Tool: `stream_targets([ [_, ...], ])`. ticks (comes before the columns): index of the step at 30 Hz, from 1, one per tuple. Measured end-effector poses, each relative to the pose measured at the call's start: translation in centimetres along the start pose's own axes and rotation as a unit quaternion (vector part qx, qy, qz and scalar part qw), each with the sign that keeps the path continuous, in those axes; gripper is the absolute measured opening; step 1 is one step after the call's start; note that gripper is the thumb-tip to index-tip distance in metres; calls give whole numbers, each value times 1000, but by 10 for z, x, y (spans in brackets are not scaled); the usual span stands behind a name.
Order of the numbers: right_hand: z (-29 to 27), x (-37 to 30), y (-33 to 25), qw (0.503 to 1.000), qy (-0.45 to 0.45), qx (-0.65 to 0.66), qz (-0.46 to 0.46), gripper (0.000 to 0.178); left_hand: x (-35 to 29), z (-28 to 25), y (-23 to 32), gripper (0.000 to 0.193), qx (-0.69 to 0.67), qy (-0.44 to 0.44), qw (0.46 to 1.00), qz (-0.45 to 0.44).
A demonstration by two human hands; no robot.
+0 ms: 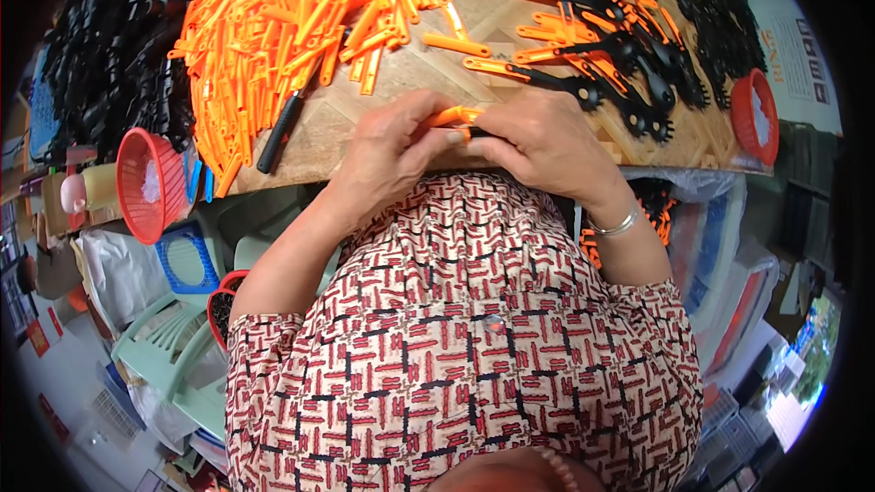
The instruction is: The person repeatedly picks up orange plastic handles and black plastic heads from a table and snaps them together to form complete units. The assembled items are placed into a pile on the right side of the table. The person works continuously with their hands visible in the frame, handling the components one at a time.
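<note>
Near the table's front edge, my left hand (390, 148) pinches an orange plastic handle (453, 116). My right hand (550, 143) meets it from the other side, its fingers closed on a black plastic piece (476, 132) that touches the handle; most of that piece is hidden by my fingers. A big heap of loose orange handles (264, 46) lies beyond my left hand. Black utensil heads with orange handles (583, 89), some of them pasta servers with toothed ends, are piled beyond my right hand. A black-handled tool (283, 128) rests against the orange heap.
Dark heaps of black plastic parts (109, 64) fill the far left and far right of the wooden table (401, 91). Red plastic baskets (128, 184) sit at both front corners. A green plastic chair (164, 342) stands below on the left, and clear plastic-covered bins (706, 228) on the right.
</note>
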State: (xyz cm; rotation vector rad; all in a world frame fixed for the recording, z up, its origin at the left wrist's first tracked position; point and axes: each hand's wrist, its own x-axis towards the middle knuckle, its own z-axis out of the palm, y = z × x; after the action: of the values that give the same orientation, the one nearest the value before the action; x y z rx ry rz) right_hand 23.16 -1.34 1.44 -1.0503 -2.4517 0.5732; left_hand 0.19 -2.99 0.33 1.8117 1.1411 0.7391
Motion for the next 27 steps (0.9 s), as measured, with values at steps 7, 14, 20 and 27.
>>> stream_targets([
  [7, -43, -19, 27, 970, 69, -232, 17, 19, 25, -26, -48, 17, 106, 203, 973, 4],
  [14, -44, -22, 48, 948, 62, -310, 26, 29, 44, -35, -60, 23, 403, 174, 898, 14],
  [20, -40, -8, 55, 957, 81, -280, 13, 25, 49, -28, -62, 22, 424, 138, 891, 88],
  [27, -63, 42, 117, 966, 83, -241, -33, 18, 63, -28, -54, 10, 342, 221, 909, 87],
])
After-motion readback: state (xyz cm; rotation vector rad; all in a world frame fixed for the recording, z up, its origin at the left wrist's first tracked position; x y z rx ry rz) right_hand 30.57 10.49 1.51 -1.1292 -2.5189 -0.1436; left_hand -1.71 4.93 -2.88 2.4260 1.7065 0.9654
